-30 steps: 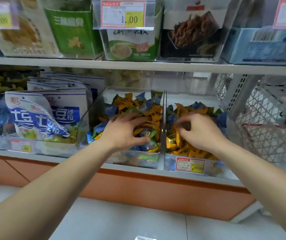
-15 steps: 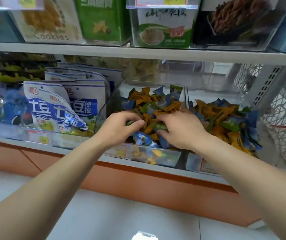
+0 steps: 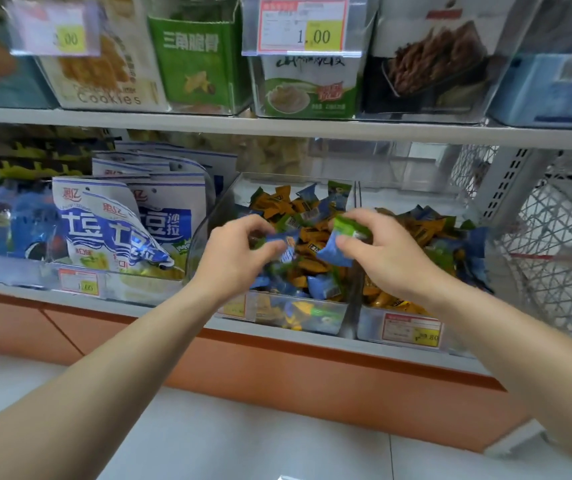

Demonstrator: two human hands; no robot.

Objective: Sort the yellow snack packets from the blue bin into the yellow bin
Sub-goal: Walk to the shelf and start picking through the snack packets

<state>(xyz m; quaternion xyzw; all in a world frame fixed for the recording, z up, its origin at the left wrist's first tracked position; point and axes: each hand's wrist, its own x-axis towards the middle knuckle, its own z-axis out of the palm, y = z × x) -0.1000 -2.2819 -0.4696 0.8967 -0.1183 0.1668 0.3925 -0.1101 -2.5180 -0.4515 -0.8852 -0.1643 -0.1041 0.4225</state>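
Two clear bins stand side by side on the lower shelf. The left bin point(image 3: 208, 225) holds mixed yellow packets point(image 3: 277, 202), blue ones and green ones. The right bin point(image 3: 369, 323) holds mostly yellow packets point(image 3: 416, 232) with some blue and green at its right side. Both hands hover over the left bin. My left hand point(image 3: 239, 259) pinches a blue packet point(image 3: 286, 245). My right hand point(image 3: 390, 256) pinches a green packet point(image 3: 346, 226) and a blue packet point(image 3: 338, 252) just left of the divider between the bins.
Blue-and-white snack bags point(image 3: 111, 230) stand in the tray left of the bins. A white wire basket point(image 3: 554, 244) hangs at the right. The upper shelf edge point(image 3: 277, 128) runs close above, with boxed snacks and price tags on it.
My right hand crossed from the right bin to the left bin. Both hands then rose out of the pile with packets pinched in their fingers.
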